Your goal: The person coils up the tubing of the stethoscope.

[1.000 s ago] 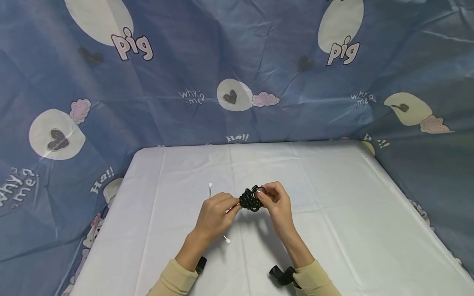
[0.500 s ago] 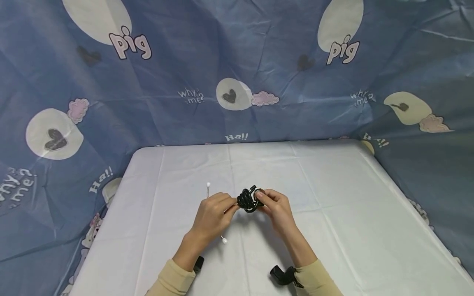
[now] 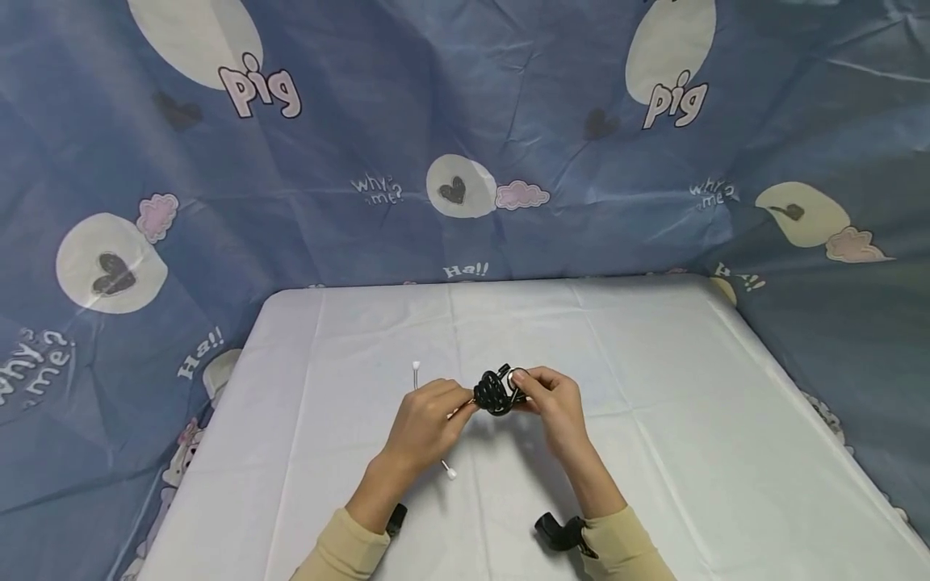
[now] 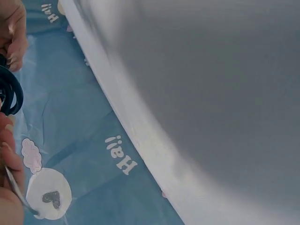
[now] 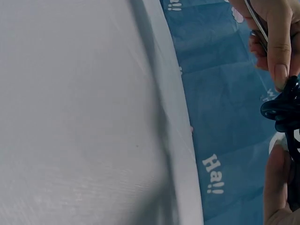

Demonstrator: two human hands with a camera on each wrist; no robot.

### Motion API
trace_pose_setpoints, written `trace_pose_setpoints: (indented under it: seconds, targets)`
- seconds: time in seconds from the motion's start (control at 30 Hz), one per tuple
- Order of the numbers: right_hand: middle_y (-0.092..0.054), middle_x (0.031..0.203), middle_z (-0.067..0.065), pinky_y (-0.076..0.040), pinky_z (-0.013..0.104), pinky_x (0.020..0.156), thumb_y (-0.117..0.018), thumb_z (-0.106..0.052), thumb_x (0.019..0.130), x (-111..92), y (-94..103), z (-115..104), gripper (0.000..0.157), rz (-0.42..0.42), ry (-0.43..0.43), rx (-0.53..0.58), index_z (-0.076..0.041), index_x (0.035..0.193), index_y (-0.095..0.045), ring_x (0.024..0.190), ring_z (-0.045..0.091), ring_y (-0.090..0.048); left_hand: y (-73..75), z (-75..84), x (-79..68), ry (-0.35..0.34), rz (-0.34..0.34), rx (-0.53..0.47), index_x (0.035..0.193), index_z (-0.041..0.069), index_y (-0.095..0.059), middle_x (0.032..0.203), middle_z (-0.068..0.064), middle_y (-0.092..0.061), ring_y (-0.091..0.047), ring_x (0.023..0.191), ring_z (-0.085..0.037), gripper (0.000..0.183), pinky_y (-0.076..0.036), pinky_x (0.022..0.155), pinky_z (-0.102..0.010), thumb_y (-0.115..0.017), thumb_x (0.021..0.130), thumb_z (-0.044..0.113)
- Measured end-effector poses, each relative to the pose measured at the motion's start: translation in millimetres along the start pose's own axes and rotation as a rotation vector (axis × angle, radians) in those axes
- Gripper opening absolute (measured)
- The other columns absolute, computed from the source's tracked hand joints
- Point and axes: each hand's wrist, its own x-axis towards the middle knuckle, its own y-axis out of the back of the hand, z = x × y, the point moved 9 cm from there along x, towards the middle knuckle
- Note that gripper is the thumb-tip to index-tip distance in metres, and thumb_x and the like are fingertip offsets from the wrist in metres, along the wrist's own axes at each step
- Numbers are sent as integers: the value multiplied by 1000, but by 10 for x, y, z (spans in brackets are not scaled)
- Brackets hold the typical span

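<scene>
Above the white tabletop, both hands hold a bundle of black coiled cord between them. My left hand curls round a thin metal rod with white tips, its thumb and fingertips right at the bundle's left end. At the other end, a small ring is pinched by my right hand. Black loops show at the edge of the left wrist view, near the rod. In the right wrist view, the cord bundle lies between the two hands, partly cut off.
A white cloth-covered table stretches under the hands. Behind and at the sides hangs a blue printed sheet. Black wrist cameras, such as the right one, sit by the beige sleeves.
The right thumb and fingers have shifted on the ring, with the index finger lowered. Both hands and the bundle moved slightly left, then back to the right. The left hand's hold looks the same.
</scene>
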Motion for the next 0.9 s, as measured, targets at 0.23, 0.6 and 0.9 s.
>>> trace_pose_setpoints:
  seconds: [0.23,0.6,0.9]
  targets:
    - [-67,82,6,-61,33,70,-73,-12,88,-11,80,-22,19,-58,-36,-88,6,89,-69,71,12,-66,-89,-44,17,47,-48,20,79,19,-69,75,12,-68,-59,69,-4,15,-49,63,-20,-82,77,12]
    - [-66,78,3,-57,28,73,-73,-11,88,46,91,7,32,-198,-70,-210,12,109,-64,68,12,-63,-209,-216,-24,139,-143,118,79,23,-68,76,14,-70,-61,73,-5,15,-50,77,-28,-82,76,22]
    - [-65,78,-1,-57,28,72,-73,-10,87,172,106,164,29,-176,-167,-219,9,107,-65,68,13,-63,-344,-418,-41,251,-320,144,88,26,-75,80,11,-72,-60,76,-9,15,-45,84,-36,-79,80,38]
